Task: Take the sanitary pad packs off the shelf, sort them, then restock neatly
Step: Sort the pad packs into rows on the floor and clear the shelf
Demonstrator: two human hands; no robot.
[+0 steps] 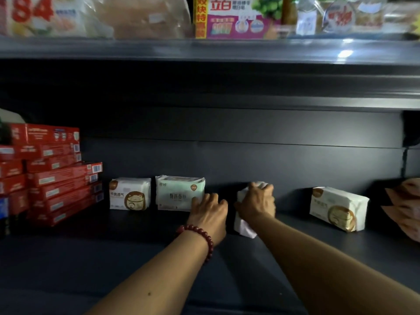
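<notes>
Shelf (pixel 113 258), dark, dim light. Landmark: stack of red boxes (pixel 56 176) at the shelf's left end.

- Cat-print pack (pixel 129 194): upright, just right of the stack, against the back wall.
- Pale green pack (pixel 177 192): next right from the stack, upright, a narrow gap from the cat-print pack.
- Left hand (pixel 209 212), bead bracelet (pixel 200 235) at the wrist: fingers bent against the green pack's end away from the stack; grip or mere touch could not be told.
- Right hand (pixel 256 203): fingers curled over the top of a white pack (pixel 244 226), holding it tilted, further right from the stack.
- Second cat-print pack (pixel 336 208): well right of the stack, standing askew.
- Orange packets (pixel 406 205): farthest from the stack.
</notes>
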